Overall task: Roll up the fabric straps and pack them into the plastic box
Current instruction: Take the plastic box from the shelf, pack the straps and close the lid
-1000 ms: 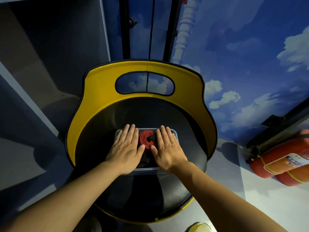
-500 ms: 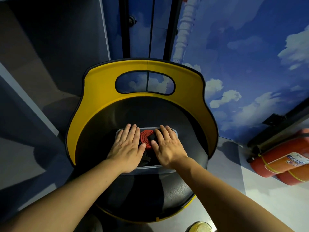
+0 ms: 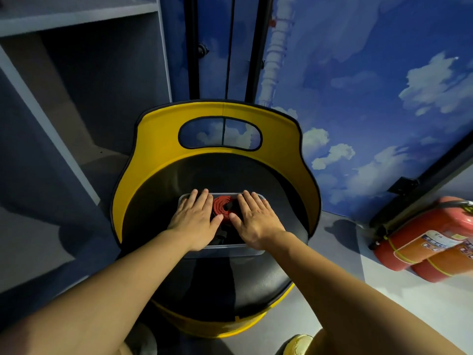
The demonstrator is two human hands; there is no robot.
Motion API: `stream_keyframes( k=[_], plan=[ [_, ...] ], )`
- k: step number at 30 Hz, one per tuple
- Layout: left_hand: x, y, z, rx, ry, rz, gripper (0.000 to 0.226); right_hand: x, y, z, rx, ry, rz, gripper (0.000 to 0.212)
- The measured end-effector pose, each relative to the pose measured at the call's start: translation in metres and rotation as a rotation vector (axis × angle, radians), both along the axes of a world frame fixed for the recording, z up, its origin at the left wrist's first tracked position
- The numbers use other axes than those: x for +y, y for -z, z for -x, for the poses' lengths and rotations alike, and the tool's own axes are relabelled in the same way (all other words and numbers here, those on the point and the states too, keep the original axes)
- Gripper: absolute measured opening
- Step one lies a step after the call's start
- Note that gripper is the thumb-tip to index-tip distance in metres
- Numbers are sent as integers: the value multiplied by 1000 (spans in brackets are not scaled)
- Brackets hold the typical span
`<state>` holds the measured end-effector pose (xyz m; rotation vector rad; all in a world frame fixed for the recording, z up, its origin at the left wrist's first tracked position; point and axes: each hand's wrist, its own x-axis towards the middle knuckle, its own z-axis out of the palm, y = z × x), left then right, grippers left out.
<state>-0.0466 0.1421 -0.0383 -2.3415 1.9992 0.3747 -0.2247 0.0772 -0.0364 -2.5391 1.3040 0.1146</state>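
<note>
A clear plastic box [image 3: 230, 249] sits on the black seat of a yellow chair [image 3: 158, 139]. Through its transparent top a rolled red fabric strap [image 3: 222, 206] shows, with dark straps [image 3: 222, 233] below it. My left hand [image 3: 195, 221] lies flat on the left half of the box top, fingers stretched and close together. My right hand [image 3: 256, 221] lies flat on the right half in the same way. The thumbs nearly meet over the red roll. Both palms hide most of the box; I cannot tell whether a lid is under them.
The yellow chair back with an oval cut-out [image 3: 220, 134] rises behind the box. A grey shelf unit [image 3: 76, 73] stands at left. A blue sky-painted wall [image 3: 371, 98] is at right, with red fire extinguishers [image 3: 432, 242] on the floor. A yellow shoe [image 3: 297, 345] shows at the bottom.
Both hands stay flat on the box. The right hand has shifted slightly outward to the right, so a bit more of the red roll shows between the thumbs.
</note>
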Motion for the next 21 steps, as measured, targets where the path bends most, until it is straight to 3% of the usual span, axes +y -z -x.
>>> stream_keyframes(
  k=[8,21],
  plan=[
    [35,-74,13,-38,4,248,68,25,-75,1,-84,34,234,48],
    [121,-224,-39,-281,-97,584,51,92,-227,-56,-293,-169,486,41]
  ],
)
